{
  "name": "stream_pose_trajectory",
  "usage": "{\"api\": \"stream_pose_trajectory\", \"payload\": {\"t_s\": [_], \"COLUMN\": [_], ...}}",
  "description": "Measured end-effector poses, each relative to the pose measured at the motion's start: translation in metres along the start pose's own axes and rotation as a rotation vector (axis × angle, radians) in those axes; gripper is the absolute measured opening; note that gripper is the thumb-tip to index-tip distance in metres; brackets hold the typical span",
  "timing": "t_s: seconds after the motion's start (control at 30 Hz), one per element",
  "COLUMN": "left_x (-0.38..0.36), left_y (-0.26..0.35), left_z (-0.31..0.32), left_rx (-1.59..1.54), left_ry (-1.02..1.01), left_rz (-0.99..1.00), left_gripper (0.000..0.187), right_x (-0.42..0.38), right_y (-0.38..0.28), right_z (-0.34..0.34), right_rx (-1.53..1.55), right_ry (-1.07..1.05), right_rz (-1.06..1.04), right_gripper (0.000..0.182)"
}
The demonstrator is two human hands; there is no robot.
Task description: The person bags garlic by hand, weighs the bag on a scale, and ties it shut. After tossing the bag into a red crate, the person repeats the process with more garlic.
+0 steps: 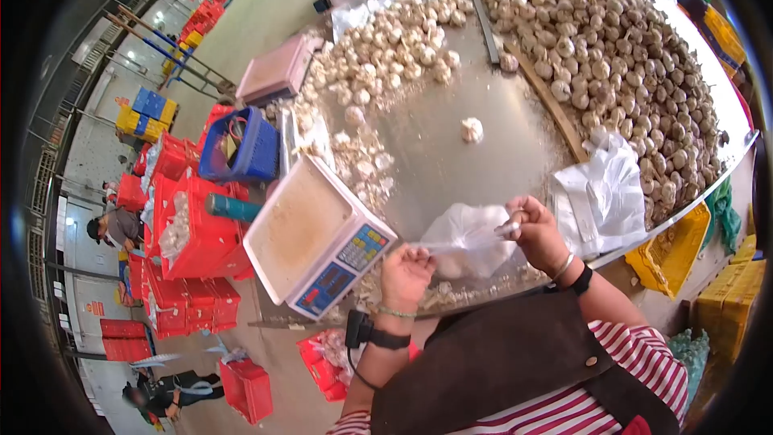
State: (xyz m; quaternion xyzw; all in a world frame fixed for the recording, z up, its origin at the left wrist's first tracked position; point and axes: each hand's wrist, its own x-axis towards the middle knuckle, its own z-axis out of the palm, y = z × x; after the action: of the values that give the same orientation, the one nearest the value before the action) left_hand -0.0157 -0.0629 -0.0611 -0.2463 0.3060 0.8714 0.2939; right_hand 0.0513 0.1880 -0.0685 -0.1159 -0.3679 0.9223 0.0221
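Observation:
A translucent plastic bag (481, 264) with pale bulbs showing through it rests at the near edge of the metal table. My left hand (405, 275) is closed on one stretched end of the bag, close to the scale's keypad. On the other side, my right hand (538, 232) pinches the opposite end, and the plastic is drawn taut and gathered between both hands. A single garlic bulb (472, 130) lies farther up the metal surface. A stack of flat plastic bags (592, 197) is just right of my right hand.
Left of the bag stands a digital scale (302, 229). Unpeeled garlic (612, 56) is heaped at right behind a wooden strip (547, 101); cleaner bulbs (386, 44) lie at the back. Red crates (189, 234) and a blue basket (241, 145) stand left. Two people are in the background.

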Motion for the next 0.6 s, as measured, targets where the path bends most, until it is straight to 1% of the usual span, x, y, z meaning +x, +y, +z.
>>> {"api": "stream_pose_trajectory", "payload": {"t_s": [0.03, 0.07, 0.1, 0.13, 0.17, 0.2, 0.23, 0.27, 0.3, 0.33, 0.37, 0.4, 0.43, 0.47, 0.5, 0.53, 0.57, 0.6], "left_x": [0.002, 0.006, 0.006, -0.001, -0.007, -0.011, -0.015, -0.017, -0.017, -0.012, -0.002, 0.007, 0.016, 0.018, 0.02, 0.021, 0.015, 0.009], "left_y": [-0.002, -0.004, -0.004, -0.004, -0.003, -0.002, 0.001, 0.005, 0.008, 0.016, 0.021, 0.021, 0.015, 0.013, 0.012, 0.013, 0.017, 0.02], "left_z": [0.0, 0.003, 0.015, 0.034, 0.046, 0.05, 0.051, 0.051, 0.039, 0.019, -0.014, -0.043, -0.06, -0.065, -0.069, -0.073, -0.059, -0.046], "left_rx": [-0.074, -0.147, -0.158, -0.079, 0.0, -0.007, 0.039, 0.085, 0.06, 0.128, 0.303, 0.475, 0.466, 0.328, 0.189, 0.186, 0.02, -0.145], "left_ry": [-0.062, -0.133, -0.115, -0.144, -0.177, -0.167, -0.21, -0.256, -0.263, -0.203, -0.145, -0.088, -0.089, -0.024, 0.038, 0.037, -0.038, -0.113], "left_rz": [0.054, 0.113, 0.102, 0.179, 0.259, 0.256, 0.265, 0.276, 0.278, 0.316, 0.251, 0.185, 0.193, 0.066, -0.058, -0.052, -0.05, -0.049], "left_gripper": [0.023, 0.023, 0.023, 0.023, 0.023, 0.023, 0.022, 0.021, 0.022, 0.021, 0.021, 0.021, 0.021, 0.019, 0.017, 0.017, 0.014, 0.013], "right_x": [-0.007, -0.007, -0.002, 0.002, 0.008, 0.013, 0.017, 0.023, 0.029, 0.033, 0.035, 0.038, 0.044, 0.041, 0.041, 0.043, 0.044, 0.042], "right_y": [-0.005, -0.023, -0.032, -0.039, -0.043, -0.045, -0.037, -0.04, -0.041, -0.037, -0.024, -0.008, 0.003, 0.009, 0.012, 0.015, 0.008, -0.007], "right_z": [0.003, 0.018, 0.018, 0.026, 0.038, 0.044, 0.038, 0.034, 0.016, -0.009, -0.035, -0.062, -0.079, -0.078, -0.078, -0.077, -0.07, -0.055], "right_rx": [0.193, 0.386, 0.427, 0.429, 0.085, -0.259, -0.1, -0.075, 0.052, 0.178, 0.172, 0.23, 0.284, 0.337, 0.395, 0.452, 0.451, 0.473], "right_ry": [-0.038, -0.076, -0.241, -0.224, -0.229, -0.237, -0.224, -0.195, -0.142, -0.086, -0.082, 0.127, 0.33, 0.395, 0.442, 0.491, 0.49, 0.237], "right_rz": [0.186, 0.36, 0.496, 0.509, 0.473, 0.429, 0.296, 0.218, 0.218, 0.216, 0.228, 0.28, 0.321, 0.369, 0.366, 0.362, 0.362, 0.27], "right_gripper": [0.053, 0.055, 0.051, 0.051, 0.05, 0.05, 0.048, 0.046, 0.046, 0.045, 0.045, 0.044, 0.044, 0.041, 0.044, 0.046, 0.046, 0.051]}}
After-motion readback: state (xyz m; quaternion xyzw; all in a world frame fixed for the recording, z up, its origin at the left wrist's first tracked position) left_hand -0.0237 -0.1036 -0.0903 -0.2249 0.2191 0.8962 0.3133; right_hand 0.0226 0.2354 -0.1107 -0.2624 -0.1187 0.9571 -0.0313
